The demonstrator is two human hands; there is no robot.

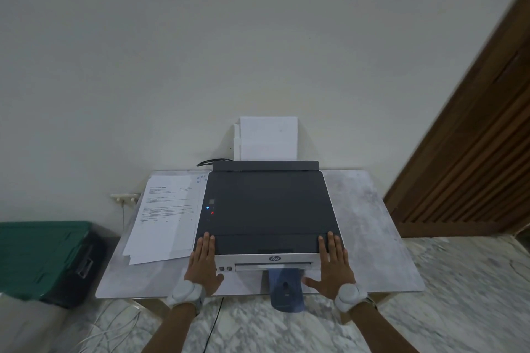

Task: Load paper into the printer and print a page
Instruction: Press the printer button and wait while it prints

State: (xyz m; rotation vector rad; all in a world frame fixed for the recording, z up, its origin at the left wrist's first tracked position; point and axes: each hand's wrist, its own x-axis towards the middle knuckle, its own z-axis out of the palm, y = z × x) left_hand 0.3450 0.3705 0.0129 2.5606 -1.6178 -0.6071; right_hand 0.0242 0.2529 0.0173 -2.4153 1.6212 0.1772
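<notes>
A dark-lidded HP printer (269, 209) with a white body sits on a small marble-patterned table (370, 223). White paper (268, 137) stands upright in its rear feed tray. A blue and a red light glow on the panel at the lid's left side. A blue output tray (285, 286) sticks out at the front. My left hand (202, 261) lies flat on the printer's front left corner, fingers together. My right hand (334, 262) lies flat on the front right corner. Neither hand holds anything.
A pile of printed sheets (166, 218) lies on the table left of the printer. A green and black case (43, 261) stands on the floor at the left. A wooden slatted door (470, 157) is at the right. Cables run under the table.
</notes>
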